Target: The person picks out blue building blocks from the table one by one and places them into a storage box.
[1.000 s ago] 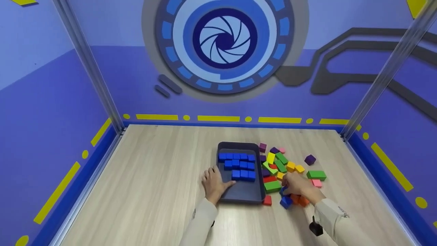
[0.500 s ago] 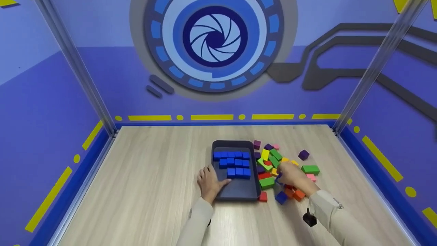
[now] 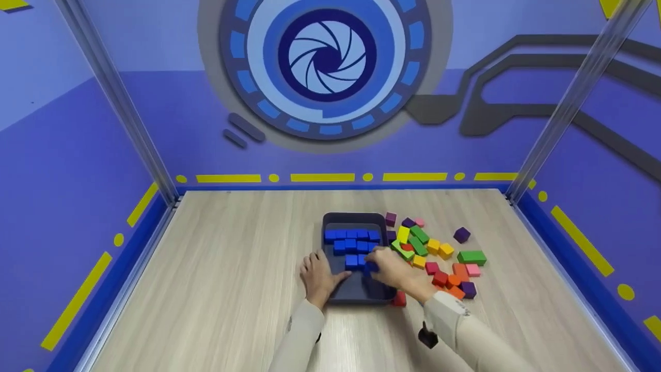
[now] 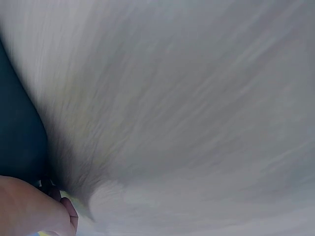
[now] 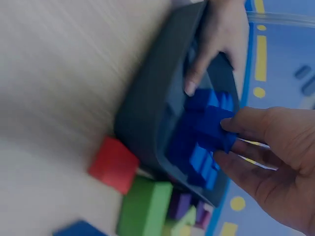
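My left hand [image 3: 317, 279] holds the left rim of a dark grey tray [image 3: 356, 296], thumb over the inside and fingers along the outside. Rows of blue cubes [image 3: 351, 261] sit in the tray. Over its near part, my right hand [image 3: 390, 266] pinches another blue cube [image 5: 214, 125] between thumb and fingertips, close to the front row. In the right wrist view that cube overlaps those behind it. The left wrist view catches only part of the left hand [image 4: 32, 209] beside the tray's dark wall [image 4: 19, 128].
Mixed blocks lie right of the tray, including a green block [image 3: 471, 257], a yellow block [image 3: 403, 235], an orange block [image 3: 459, 270] and a purple cube [image 3: 462, 234]. A red block [image 5: 114, 164] lies by the tray's near right corner. Decorated panels [image 3: 330, 155] enclose the wooden table [image 3: 232, 279].
My right hand has moved left from the loose blocks to over the tray, bringing a blue cube with it. The left hand stays on the tray's rim. The head view has shifted slightly.
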Demonstrator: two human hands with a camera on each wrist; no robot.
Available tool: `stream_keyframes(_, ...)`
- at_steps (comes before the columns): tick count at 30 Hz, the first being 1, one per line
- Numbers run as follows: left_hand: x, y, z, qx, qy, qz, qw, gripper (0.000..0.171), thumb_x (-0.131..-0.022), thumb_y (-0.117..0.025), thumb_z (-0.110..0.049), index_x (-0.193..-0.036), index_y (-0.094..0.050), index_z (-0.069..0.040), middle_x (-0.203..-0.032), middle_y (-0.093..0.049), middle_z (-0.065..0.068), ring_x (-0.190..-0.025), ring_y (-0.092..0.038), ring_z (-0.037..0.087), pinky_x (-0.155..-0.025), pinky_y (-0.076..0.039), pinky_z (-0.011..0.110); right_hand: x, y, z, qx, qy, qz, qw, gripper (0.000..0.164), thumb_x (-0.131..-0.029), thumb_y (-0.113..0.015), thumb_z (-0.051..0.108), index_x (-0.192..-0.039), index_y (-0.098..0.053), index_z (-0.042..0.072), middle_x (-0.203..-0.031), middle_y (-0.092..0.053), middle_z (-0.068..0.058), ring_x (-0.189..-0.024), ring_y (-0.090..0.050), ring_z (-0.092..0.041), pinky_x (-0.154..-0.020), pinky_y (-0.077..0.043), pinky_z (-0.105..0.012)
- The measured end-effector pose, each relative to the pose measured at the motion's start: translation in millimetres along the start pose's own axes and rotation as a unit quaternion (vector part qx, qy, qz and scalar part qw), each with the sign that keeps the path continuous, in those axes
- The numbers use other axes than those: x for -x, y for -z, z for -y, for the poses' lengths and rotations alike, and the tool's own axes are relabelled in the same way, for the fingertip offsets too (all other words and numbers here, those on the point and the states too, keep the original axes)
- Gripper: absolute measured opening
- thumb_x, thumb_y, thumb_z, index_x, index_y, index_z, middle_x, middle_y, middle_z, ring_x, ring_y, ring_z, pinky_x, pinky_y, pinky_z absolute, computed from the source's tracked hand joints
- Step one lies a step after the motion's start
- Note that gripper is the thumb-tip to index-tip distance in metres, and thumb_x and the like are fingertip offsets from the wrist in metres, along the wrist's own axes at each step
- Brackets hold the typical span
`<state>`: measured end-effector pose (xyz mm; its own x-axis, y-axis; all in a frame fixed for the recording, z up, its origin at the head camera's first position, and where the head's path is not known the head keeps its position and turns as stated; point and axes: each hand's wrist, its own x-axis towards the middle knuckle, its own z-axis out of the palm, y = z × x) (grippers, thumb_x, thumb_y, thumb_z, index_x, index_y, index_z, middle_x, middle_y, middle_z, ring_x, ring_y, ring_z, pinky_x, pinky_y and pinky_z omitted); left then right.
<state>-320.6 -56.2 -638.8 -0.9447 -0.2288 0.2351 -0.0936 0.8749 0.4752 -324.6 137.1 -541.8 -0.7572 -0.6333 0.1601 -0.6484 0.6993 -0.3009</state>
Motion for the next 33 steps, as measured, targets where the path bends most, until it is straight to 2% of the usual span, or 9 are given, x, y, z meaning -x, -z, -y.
stream_keyframes(6,-2.5,-2.7,-1.0,0.012,-0.001,0.008,0.9999,0.085,-0.069,-0.09,-0.054,-0.125,-0.055,0.0,-0.115,-0.061,0.019,-0.102,-0.053,0.035,-0.092,-0.043,0.05,-4,-16,3,0.003,-0.013,0.014,1.0,0.027,-0.08,-0.079,-0.006,-0.106,-0.074,-0.008,-0.101,-0.073,-0.022,-0.097,-0.073,-0.036,-0.081,-0.06,-0.047)
stream_keyframes(10,-3.1,-6.1,-0.4,0.035,-0.004,0.008,0.9994,0.067,-0.08,-0.086,-0.036,-0.125,-0.054,0.002,-0.117,-0.06,0.021,-0.107,-0.052,0.039,-0.094,-0.041,0.053,-3,-21,0,0.0,-0.027,0.016,1.0,0.027,-0.079,-0.079,-0.008,-0.106,-0.074,-0.008,-0.103,-0.074,-0.023,-0.098,-0.073,-0.037,-0.082,-0.059,-0.048)
stream_keyframes(15,-3.4,-6.1,0.5,0.026,-0.014,-0.006,0.9995,0.045,-0.088,-0.073,-0.011,-0.126,-0.054,0.005,-0.12,-0.06,0.025,-0.111,-0.052,0.041,-0.094,-0.041,0.055,1,-23,-5,0.008,-0.02,0.01,1.0,0.026,-0.078,-0.08,-0.007,-0.103,-0.074,-0.009,-0.099,-0.074,-0.023,-0.094,-0.073,-0.037,-0.08,-0.059,-0.048)
stream_keyframes(19,-3.3,-3.4,0.9,0.012,-0.016,-0.012,0.9997,0.033,-0.089,-0.066,-0.004,-0.119,-0.054,0.005,-0.115,-0.06,0.024,-0.107,-0.052,0.04,-0.092,-0.041,0.053,4,-11,-9,0.003,-0.021,0.015,1.0,0.019,-0.082,-0.078,-0.003,-0.1,-0.075,-0.006,-0.094,-0.074,-0.019,-0.087,-0.072,-0.032,-0.077,-0.06,-0.045)
stream_keyframes(22,-3.1,-2.8,0.0,0.016,-0.016,-0.016,0.9996,0.026,-0.091,-0.061,-0.004,-0.115,-0.055,0.005,-0.113,-0.059,0.024,-0.106,-0.051,0.04,-0.092,-0.04,0.053,9,11,-13,0.0,-0.066,0.032,0.997,0.004,-0.087,-0.075,0.002,-0.088,-0.075,-0.001,-0.078,-0.071,-0.008,-0.069,-0.065,-0.02,-0.063,-0.057,-0.035)
stream_keyframes(25,-3.8,-3.3,-0.9,0.027,-0.015,-0.028,0.9991,0.023,-0.094,-0.059,-0.006,-0.114,-0.056,0.006,-0.112,-0.06,0.024,-0.106,-0.051,0.041,-0.092,-0.039,0.053,18,36,-17,0.01,-0.144,0.092,0.985,0.015,-0.089,-0.075,0.007,-0.075,-0.071,0.004,-0.064,-0.057,0.0,-0.058,-0.049,-0.014,-0.054,-0.042,-0.028)
stream_keyframes(29,-5.1,-3.9,-1.5,0.044,-0.009,-0.037,0.9983,0.023,-0.098,-0.056,-0.008,-0.115,-0.058,0.008,-0.114,-0.06,0.026,-0.108,-0.051,0.042,-0.095,-0.039,0.056,38,59,-23,0.041,-0.224,0.229,0.946,0.019,-0.085,-0.08,0.011,-0.073,-0.066,0.007,-0.065,-0.048,0.002,-0.06,-0.043,-0.015,-0.058,-0.035,-0.028)
stream_keyframes(31,-5.7,-3.1,-1.6,0.048,-0.003,-0.031,0.9984,0.025,-0.099,-0.055,-0.008,-0.117,-0.059,0.009,-0.116,-0.061,0.027,-0.11,-0.051,0.043,-0.096,-0.039,0.056,49,62,-26,0.04,-0.24,0.276,0.93,0.014,-0.083,-0.082,0.01,-0.082,-0.069,0.005,-0.073,-0.056,0.002,-0.066,-0.05,-0.016,-0.062,-0.044,-0.029)
stream_keyframes(33,-6.5,-1.4,-1.7,0.051,0.001,-0.03,0.9982,0.024,-0.098,-0.057,-0.008,-0.115,-0.06,0.009,-0.114,-0.061,0.026,-0.108,-0.051,0.042,-0.094,-0.039,0.055,58,61,-30,0.027,-0.252,0.292,0.922,0.017,-0.083,-0.083,0.009,-0.09,-0.07,0.002,-0.078,-0.06,-0.001,-0.068,-0.055,-0.017,-0.065,-0.05,-0.031)
